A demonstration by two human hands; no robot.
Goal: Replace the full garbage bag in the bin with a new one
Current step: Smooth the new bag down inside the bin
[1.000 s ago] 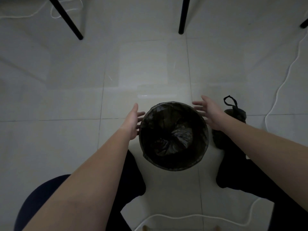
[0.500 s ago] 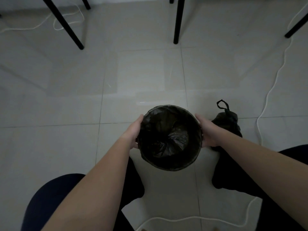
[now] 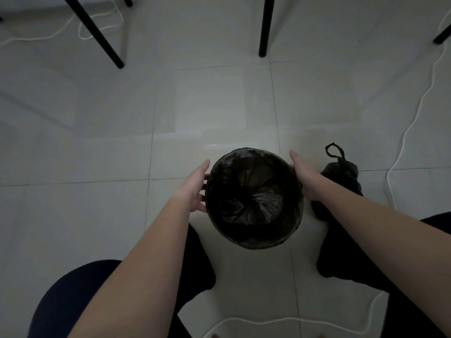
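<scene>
A small round bin (image 3: 258,243) stands on the tiled floor between my knees. A black garbage bag (image 3: 253,201) lines it, its edge folded over the rim. My left hand (image 3: 195,189) presses against the bin's left side with the fingers curled round the wall. My right hand (image 3: 305,178) cups the right side just below the rim. The full garbage bag (image 3: 341,170), black and tied with a loop on top, sits on the floor right of the bin, partly hidden behind my right forearm.
A white cable (image 3: 405,132) snakes along the floor on the right, and another white cable (image 3: 280,320) runs near my feet. Black furniture legs (image 3: 264,28) stand on the far floor, with a slanted one (image 3: 97,32) to the left.
A second ago both hands hovered open beside the rim. They have since closed in onto the bin's two sides and stayed there.
</scene>
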